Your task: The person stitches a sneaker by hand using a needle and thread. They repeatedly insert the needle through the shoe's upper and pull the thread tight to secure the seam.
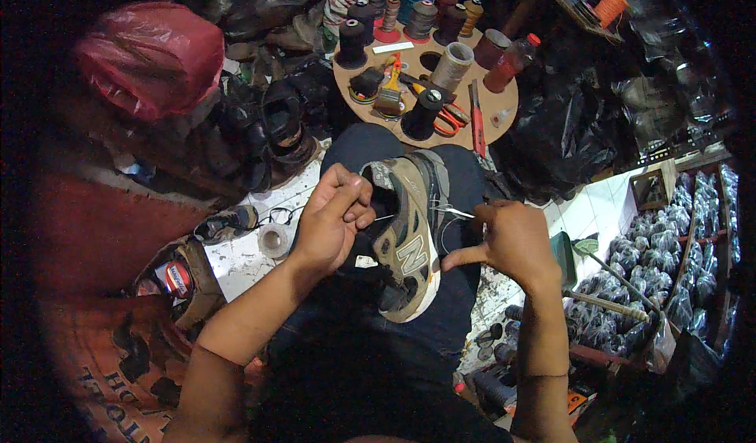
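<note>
Sneaker [412, 252] mid-frame is being judged light, pliable, best held by its sole [430, 286]; thread [383, 218] is being pinched by the left hand [335, 216], something thin [460, 213] by the right hand [516, 242].

Grey-and-tan mesh sneaker [409, 242] on person's lap, between left hand [335, 215] and right hand [512, 242]. White thread [450, 210] between sneaker and right hand. Round tan wooden board [504, 111] beyond knees; on it, red-handled metal scissors [451, 120] near front edge, long red cutter [477, 124] right of them, yellow-handled bristle paintbrush [390, 95] left. Round grey tape roll [262, 240] on floor, left of lap. Clear plastic-wrapped bundles [626, 266] far right.
</note>
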Demonstrator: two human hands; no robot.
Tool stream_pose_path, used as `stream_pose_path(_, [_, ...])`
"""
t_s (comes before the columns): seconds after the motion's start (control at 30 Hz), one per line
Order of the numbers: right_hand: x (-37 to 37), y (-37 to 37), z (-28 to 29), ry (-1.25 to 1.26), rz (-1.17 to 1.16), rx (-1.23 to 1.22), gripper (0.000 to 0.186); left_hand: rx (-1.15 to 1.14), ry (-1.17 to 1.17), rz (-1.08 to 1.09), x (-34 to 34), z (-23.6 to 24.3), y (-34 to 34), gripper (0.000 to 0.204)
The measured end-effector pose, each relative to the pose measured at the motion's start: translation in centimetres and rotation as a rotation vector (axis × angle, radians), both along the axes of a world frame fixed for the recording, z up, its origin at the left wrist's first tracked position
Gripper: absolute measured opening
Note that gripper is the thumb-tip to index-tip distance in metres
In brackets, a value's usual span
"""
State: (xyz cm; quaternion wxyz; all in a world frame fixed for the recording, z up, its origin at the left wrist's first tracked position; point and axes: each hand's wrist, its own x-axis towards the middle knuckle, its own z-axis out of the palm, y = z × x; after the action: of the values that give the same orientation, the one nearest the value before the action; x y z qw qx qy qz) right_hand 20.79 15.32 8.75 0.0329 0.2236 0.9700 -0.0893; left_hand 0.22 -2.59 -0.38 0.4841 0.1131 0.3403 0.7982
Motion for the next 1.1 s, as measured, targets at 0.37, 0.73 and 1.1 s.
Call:
stream_pose_path(0.37, [0.7,-0.2,1.9,-0.029,-0.061,0.028,0.079,-0.016,0.218,-0.036,0.4,-0.3,0.1,0.015])
stream_pose_path(0.73, [-1.8,1.6,0.3,0.046,0.227,0.107,0.082,-0.353,0.708,-0.117,1.4,1.1,0.2,0.029])
stream_pose_path(1.1, [8.1,9.8,-8.6,2.239,-0.336,-1.698,0.11,-0.27,0.543,-0.336,0.7,0.5,1.0,0.04])
